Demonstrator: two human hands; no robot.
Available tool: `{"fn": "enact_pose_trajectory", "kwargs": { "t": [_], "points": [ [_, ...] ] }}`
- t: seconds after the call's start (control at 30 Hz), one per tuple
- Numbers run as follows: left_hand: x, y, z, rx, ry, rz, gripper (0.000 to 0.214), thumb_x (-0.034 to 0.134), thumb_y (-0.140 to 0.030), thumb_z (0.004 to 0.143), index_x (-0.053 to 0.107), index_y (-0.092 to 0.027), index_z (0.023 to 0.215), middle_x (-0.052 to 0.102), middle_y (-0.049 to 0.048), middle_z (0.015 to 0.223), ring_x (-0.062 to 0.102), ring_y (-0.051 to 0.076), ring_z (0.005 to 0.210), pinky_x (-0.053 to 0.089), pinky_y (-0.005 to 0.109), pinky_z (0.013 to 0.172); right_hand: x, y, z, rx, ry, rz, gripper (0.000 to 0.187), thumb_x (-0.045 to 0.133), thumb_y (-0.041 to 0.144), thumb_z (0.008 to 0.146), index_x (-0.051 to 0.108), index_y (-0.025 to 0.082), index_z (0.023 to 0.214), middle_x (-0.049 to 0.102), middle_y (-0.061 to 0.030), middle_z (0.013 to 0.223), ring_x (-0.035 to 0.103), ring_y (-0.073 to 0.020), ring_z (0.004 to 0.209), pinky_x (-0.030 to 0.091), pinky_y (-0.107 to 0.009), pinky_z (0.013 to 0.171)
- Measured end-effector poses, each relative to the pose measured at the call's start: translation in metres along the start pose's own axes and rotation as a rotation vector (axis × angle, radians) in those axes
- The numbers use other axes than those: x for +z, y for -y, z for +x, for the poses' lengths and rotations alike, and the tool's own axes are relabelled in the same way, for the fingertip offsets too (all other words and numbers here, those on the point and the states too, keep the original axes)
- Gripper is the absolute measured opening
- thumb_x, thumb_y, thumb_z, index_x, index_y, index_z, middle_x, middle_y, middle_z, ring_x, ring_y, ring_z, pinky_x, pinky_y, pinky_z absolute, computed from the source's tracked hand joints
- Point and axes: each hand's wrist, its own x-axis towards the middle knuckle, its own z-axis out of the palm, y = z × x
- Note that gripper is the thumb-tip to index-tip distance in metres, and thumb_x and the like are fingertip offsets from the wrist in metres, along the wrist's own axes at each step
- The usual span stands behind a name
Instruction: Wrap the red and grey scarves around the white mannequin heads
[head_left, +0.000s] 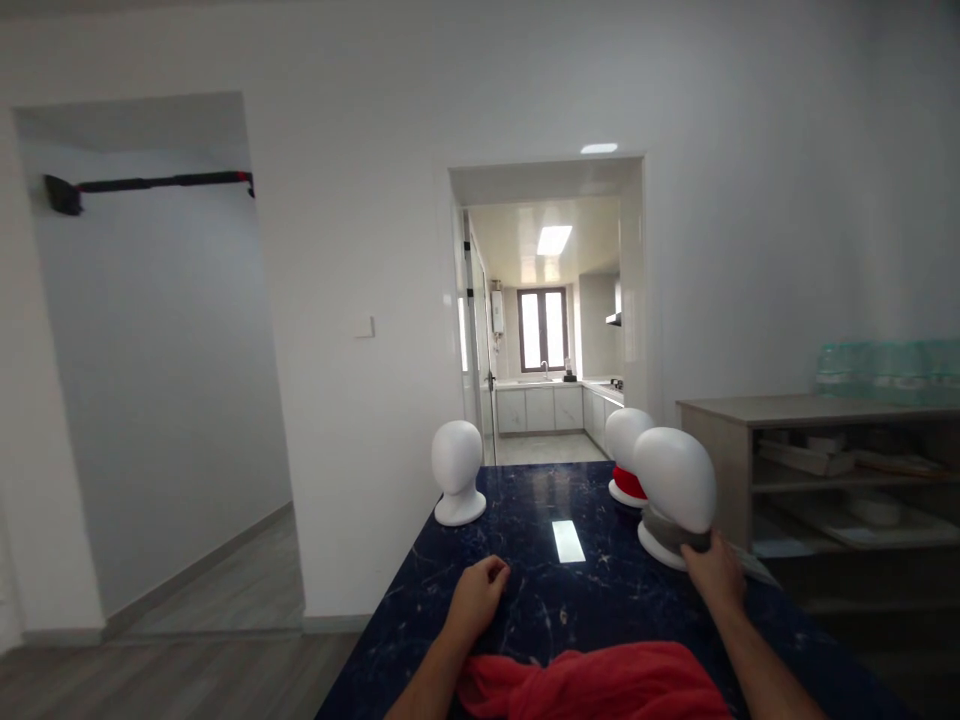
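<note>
On the right side of the dark blue table, a white mannequin head (676,480) has a grey cloth band (670,535) around its neck. My right hand (716,572) pinches that grey cloth at the near side of the neck. Over the left part of the tabletop is my left hand (481,595), its fingers curled together and no object visible in them. Behind the first head stands another white mannequin head (626,438) with a red band (628,483) at its neck. A third, bare-necked mannequin head (457,470) stands at the far left corner.
Bunched red fabric (600,685) lies between my forearms at the near edge; whether it is clothing I cannot tell. The glossy blue table (525,500) reaches toward a kitchen doorway. At right, a wooden shelf unit (720,408) carries several plastic bottles (885,370).
</note>
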Motion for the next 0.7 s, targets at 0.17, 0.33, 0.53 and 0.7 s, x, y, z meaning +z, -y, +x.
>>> {"fn": "enact_pose_trajectory", "kwargs": {
  "t": [0.17, 0.33, 0.53, 0.7],
  "points": [
    [0.000, -0.001, 0.001, -0.007, -0.011, -0.030, 0.026, 0.053, -0.036, 0.097, 0.076, -0.023, 0.094, 0.078, 0.0022, 0.078, 0.073, 0.021, 0.078, 0.045, 0.028, 0.072, -0.005, -0.003, -0.005, 0.070, 0.021, -0.084, 0.072, 0.058, 0.050, 0.086, 0.054, 0.016, 0.149, 0.064, -0.0241, 0.141, 0.061, -0.0453, 0.128, 0.050, -0.055, 0.100],
    [0.001, 0.003, 0.003, -0.010, -0.015, -0.064, 0.026, 0.053, -0.034, 0.097, 0.076, -0.022, 0.095, 0.078, 0.0024, 0.078, 0.074, 0.020, 0.078, 0.047, 0.028, 0.073, -0.005, -0.004, -0.004, 0.054, 0.064, -0.126, 0.069, 0.060, 0.055, 0.085, 0.061, 0.015, 0.142, 0.066, -0.0249, 0.135, 0.061, -0.0471, 0.127, 0.051, -0.055, 0.097],
    [0.001, 0.006, 0.004, -0.015, 0.003, -0.076, 0.028, 0.051, -0.034, 0.097, 0.076, -0.022, 0.097, 0.078, 0.0031, 0.077, 0.073, 0.021, 0.076, 0.048, 0.029, 0.073, -0.004, -0.007, 0.000, 0.058, 0.083, -0.089, 0.081, 0.068, 0.065, 0.080, 0.062, 0.008, 0.138, 0.071, -0.0287, 0.125, 0.067, -0.0445, 0.118, 0.051, -0.049, 0.094],
    [0.001, 0.006, 0.005, -0.026, 0.009, -0.064, 0.027, 0.052, -0.033, 0.096, 0.076, -0.020, 0.095, 0.078, 0.0032, 0.077, 0.072, 0.020, 0.076, 0.046, 0.028, 0.074, -0.003, -0.019, 0.005, 0.020, 0.095, -0.173, 0.053, 0.053, 0.053, 0.092, 0.073, 0.014, 0.121, 0.072, -0.0252, 0.119, 0.068, -0.0422, 0.114, 0.051, -0.047, 0.089]
  ]
}}
